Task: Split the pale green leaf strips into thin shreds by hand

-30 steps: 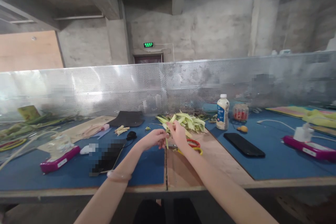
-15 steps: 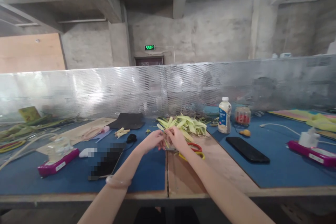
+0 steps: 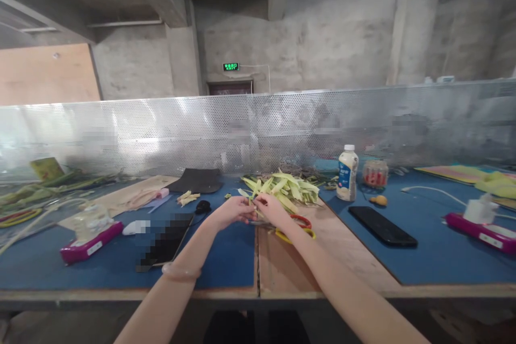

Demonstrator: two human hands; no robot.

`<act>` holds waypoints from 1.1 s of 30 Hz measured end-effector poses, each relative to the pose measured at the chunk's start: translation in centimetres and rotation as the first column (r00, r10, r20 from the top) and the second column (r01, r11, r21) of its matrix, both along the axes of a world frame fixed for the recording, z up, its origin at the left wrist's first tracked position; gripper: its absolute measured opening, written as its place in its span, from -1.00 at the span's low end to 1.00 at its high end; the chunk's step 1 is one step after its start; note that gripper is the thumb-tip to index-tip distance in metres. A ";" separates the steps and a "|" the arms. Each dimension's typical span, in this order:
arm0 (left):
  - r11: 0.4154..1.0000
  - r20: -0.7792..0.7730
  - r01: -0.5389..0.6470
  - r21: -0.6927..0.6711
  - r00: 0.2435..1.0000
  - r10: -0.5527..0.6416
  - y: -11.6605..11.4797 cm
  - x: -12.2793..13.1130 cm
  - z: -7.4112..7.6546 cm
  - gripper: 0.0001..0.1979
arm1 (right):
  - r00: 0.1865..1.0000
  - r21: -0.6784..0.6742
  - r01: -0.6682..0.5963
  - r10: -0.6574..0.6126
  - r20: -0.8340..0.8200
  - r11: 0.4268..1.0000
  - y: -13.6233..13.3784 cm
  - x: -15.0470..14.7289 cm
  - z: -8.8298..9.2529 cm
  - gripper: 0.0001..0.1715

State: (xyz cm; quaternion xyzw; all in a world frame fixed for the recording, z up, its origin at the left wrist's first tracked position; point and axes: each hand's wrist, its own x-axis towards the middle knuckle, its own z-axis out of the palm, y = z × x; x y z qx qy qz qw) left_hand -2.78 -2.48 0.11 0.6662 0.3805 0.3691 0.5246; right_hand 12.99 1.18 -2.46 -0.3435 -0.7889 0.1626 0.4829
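Close together at the middle of the table, my left hand (image 3: 235, 212) and my right hand (image 3: 271, 207) have their fingertips nearly meeting. Both are closed around something small, perhaps a pale green strip, too small to make out. Just behind them lies a pile of pale green leaf strips (image 3: 296, 189). Scissors with red and yellow handles (image 3: 301, 221) rest on the bare board beside my right wrist, which partly covers them.
To the right stand a white-capped bottle (image 3: 347, 174) and a jar (image 3: 375, 174), with a black phone (image 3: 382, 226) nearer. On the left are a dark device (image 3: 171, 239), a mouse (image 3: 135, 228) and a purple power strip (image 3: 92, 243). A perforated metal screen (image 3: 181, 134) runs behind.
My hands have stayed together, and their fingers have shifted slightly around the small thing. The view has tilted down or moved a little, so the background sits higher.
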 end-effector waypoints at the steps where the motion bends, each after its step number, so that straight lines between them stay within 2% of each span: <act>1: 1.000 0.006 0.001 -0.004 1.000 -0.001 -0.1 -0.1 0.1 -0.64 | 1.000 0.003 -0.008 0.008 0.005 1.000 0.0 0.1 0.1 -0.76; 5: 0.999 0.030 -0.032 -0.027 0.999 0.033 -0.1 -0.2 0.1 -0.63 | 0.996 -0.033 -0.086 0.085 -0.003 0.996 -0.3 0.3 0.4 -0.83; 7: 0.998 0.041 -0.049 -0.042 0.998 0.051 0.0 -0.2 0.0 -0.64 | 0.989 -0.111 -0.141 0.135 -0.064 0.984 -0.4 0.4 0.4 -0.85; 9: 0.997 0.075 -0.059 -0.053 0.995 0.063 0.2 -0.2 0.0 -0.63 | 0.960 -0.253 -0.233 0.182 -0.211 0.939 -0.3 0.3 0.3 -0.83; 12: 0.994 0.161 -0.074 -0.080 0.983 0.086 0.3 -0.3 0.2 -0.66 | 0.869 -0.417 -0.408 0.205 -0.451 0.812 -0.1 0.4 0.1 -0.76; 14: 0.991 0.206 -0.068 -0.112 0.974 0.090 0.3 -0.3 0.3 -0.70 | 0.828 -0.438 -0.471 0.211 -0.520 0.766 -0.1 0.6 0.1 -0.72; 18: 0.987 0.247 -0.076 -0.141 0.963 0.109 0.2 -0.1 0.5 -0.74 | 0.801 -0.438 -0.521 0.242 -0.547 0.733 -0.6 0.7 0.5 -0.70; 23: 0.984 0.310 -0.153 -0.093 0.935 0.175 0.3 0.3 0.5 -0.76 | 0.811 -0.397 -0.497 0.249 -0.530 0.772 -1.3 0.2 0.9 -0.69; 28: 0.965 0.256 -0.263 -0.015 0.932 0.258 0.2 0.6 0.5 -0.68 | 0.858 -0.403 -0.353 0.121 -0.499 0.844 -1.3 -0.7 0.6 -0.70; 33: 0.954 0.250 -0.300 0.004 0.924 0.289 0.3 0.7 0.3 -0.63 | 0.876 -0.386 -0.292 0.084 -0.474 0.875 -1.3 -1.1 0.5 -0.66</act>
